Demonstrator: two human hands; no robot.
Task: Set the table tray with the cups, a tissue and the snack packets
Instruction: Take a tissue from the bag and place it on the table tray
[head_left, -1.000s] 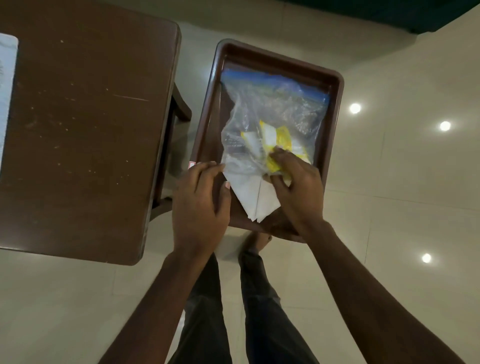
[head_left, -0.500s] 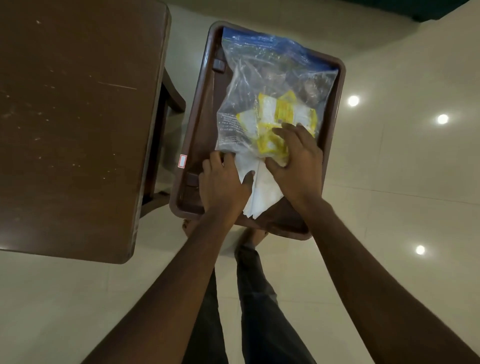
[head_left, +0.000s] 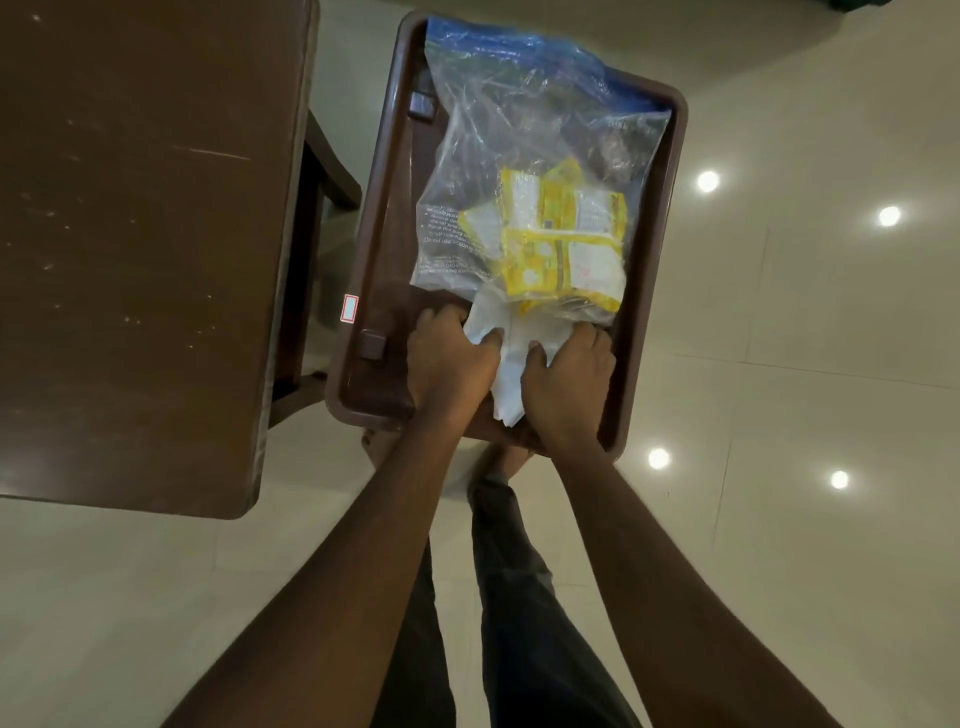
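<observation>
A brown plastic tray (head_left: 379, 218) is held out in front of me over the floor. On it lies a clear zip bag with a blue top (head_left: 524, 130), and yellow snack packets (head_left: 563, 244) show inside the bag. A white tissue (head_left: 506, 358) sticks out from under the bag at the tray's near end. My left hand (head_left: 447, 364) and my right hand (head_left: 566, 384) grip the tray's near edge on either side of the tissue, thumbs pressing on it. No cups are in view.
A dark brown wooden table (head_left: 135, 234) stands to the left, its edge close to the tray's left rim. Below are glossy pale floor tiles (head_left: 779, 338) with light reflections, and my legs and feet.
The right hand came off the snack packets and moved down to the tray's near edge. The left hand shifted right onto the tissue. The tray moved nearer to the camera.
</observation>
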